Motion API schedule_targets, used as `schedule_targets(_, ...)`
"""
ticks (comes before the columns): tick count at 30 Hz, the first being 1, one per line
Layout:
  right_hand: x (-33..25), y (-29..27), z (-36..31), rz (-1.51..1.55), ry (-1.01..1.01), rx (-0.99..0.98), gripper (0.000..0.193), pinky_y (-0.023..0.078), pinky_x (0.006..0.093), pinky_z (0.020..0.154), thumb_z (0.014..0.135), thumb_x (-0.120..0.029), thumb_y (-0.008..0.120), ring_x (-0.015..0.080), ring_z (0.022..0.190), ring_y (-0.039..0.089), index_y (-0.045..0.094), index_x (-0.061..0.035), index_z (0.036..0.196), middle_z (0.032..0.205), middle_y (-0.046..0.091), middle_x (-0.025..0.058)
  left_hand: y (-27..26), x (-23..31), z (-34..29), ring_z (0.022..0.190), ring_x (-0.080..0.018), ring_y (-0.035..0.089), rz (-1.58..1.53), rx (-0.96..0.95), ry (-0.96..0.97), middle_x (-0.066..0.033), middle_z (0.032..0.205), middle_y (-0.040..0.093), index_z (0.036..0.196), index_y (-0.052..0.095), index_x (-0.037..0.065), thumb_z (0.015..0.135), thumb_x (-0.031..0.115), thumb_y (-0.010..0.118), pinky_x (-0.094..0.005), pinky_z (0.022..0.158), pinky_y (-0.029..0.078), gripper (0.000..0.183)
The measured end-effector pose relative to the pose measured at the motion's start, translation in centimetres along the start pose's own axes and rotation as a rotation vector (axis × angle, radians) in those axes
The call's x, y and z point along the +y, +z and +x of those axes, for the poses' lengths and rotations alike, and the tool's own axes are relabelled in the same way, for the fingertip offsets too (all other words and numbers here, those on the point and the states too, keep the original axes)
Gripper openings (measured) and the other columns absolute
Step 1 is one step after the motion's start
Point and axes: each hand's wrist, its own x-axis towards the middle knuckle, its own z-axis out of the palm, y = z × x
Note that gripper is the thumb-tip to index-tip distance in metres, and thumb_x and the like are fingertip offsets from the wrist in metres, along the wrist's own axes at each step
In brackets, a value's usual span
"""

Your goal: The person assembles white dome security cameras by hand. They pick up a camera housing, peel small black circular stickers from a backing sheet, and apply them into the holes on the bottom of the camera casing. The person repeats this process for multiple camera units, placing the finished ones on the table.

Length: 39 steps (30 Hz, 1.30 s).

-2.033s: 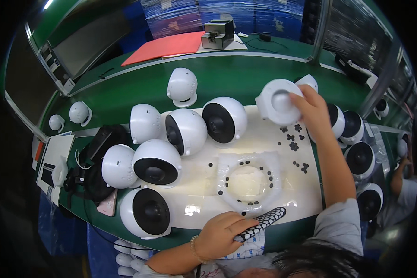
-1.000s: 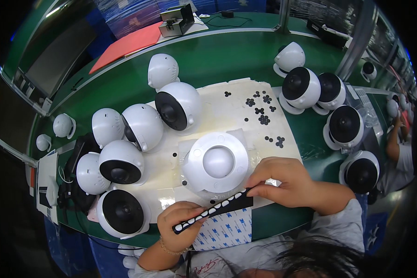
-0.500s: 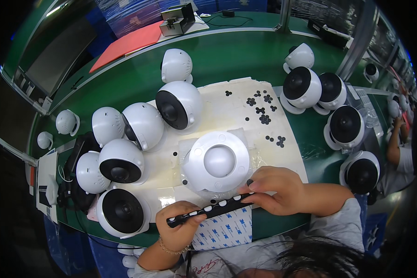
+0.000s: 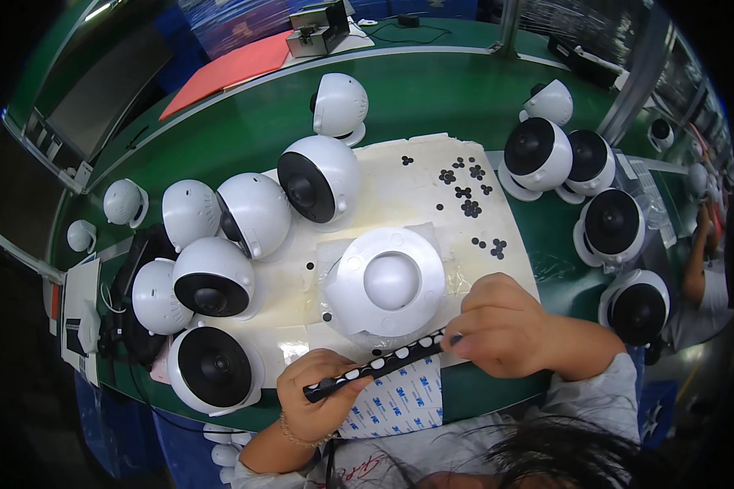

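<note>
My left hand (image 4: 318, 395) grips the left end of a narrow black strip (image 4: 383, 363) with a row of white round spots, thumb on top. At the strip's right end my right hand (image 4: 497, 330) is closed, fingertips pinching what looks like a small black round pad (image 4: 455, 339); the fingers partly hide it. Just beyond the strip, a white ball-shaped camera stands upside down, its round base (image 4: 351, 281) facing up, a domed centre showing through the ring. A sheet of printed white backing paper (image 4: 401, 401) lies under the strip at the table edge.
Several white ball cameras with black faces, such as one front-left (image 4: 216, 367), crowd the left side. More, including one (image 4: 614, 222), line the right. Loose black round pads (image 4: 470, 208) lie on the cream board (image 4: 391, 183). A metal box (image 4: 314, 41) stands at the back. Another person's arm (image 4: 697, 261) shows far right.
My right hand has turned, its fingertips now lower and slightly right at the strip's end. The strip and left hand have shifted slightly right. The back-left camera stands farther right and tilted differently.
</note>
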Motion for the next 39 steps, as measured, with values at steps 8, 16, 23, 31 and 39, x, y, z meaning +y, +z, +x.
schedule_targets(8,-0.6,1.7,1.9,0.321,0.034,0.120,0.031,0.041,0.0338,0.058,0.076,-0.012,0.065,0.0260,0.070,0.055,0.053,-0.0059,0.104,0.088,0.056,0.0108,0.2,0.5,0.2,0.058,-0.0241,0.059,0.047,-0.019,0.026,-0.0121,0.066,0.061,0.069,0.059,-0.002,0.059,-0.004,0.073,-0.0291,0.053,0.045,0.017)
schedule_targets(16,-1.6,0.5,1.8,0.610,0.356,-0.230,0.028,0.039,0.0306,0.053,0.077,-0.013,0.064,0.0222,0.064,0.054,0.054,-0.0027,0.102,0.072,0.052,0.0102,0.5,0.3,0.4,0.056,-0.0244,0.059,0.116,-0.023,0.048,-0.0109,0.064,0.060,0.070,0.060,-0.001,0.059,-0.003,0.073,-0.0292,0.054,0.045,0.018)
schedule_targets(23,-0.9,1.1,0.7,0.528,0.218,0.072,0.034,0.044,0.0260,0.062,0.077,0.003,0.056,0.0181,0.077,0.053,0.048,-0.0037,0.109,0.099,0.050,0.0113,0.7,-0.2,0.4,0.069,-0.0220,0.060,0.197,-0.022,0.200,-0.0173,0.094,0.060,0.078,0.063,0.002,0.057,0.000,0.070,-0.0289,0.056,0.046,0.023)
schedule_targets(31,2.8,0.3,4.8,0.654,0.525,0.086,0.072,0.043,0.0229,0.073,0.080,0.013,0.047,0.0115,0.080,0.048,0.010,-0.0132,0.136,0.120,0.033,0.0175,0.5,-0.8,0.4,0.054,-0.0172,0.054,0.460,-0.172,0.352,-0.0122,0.119,0.054,0.081,0.065,0.006,0.051,0.005,0.068,-0.0269,0.052,0.042,0.031)
schedule_targets(39,3.3,0.5,4.8,0.606,0.491,0.094,0.072,0.044,0.0223,0.071,0.080,0.013,0.047,0.0119,0.080,0.049,0.010,-0.0127,0.135,0.119,0.035,0.0184,0.2,-0.7,0.7,0.055,-0.0166,0.054,0.432,-0.198,0.356,-0.0109,0.118,0.054,0.083,0.064,0.006,0.051,0.006,0.069,-0.0270,0.051,0.040,0.032)
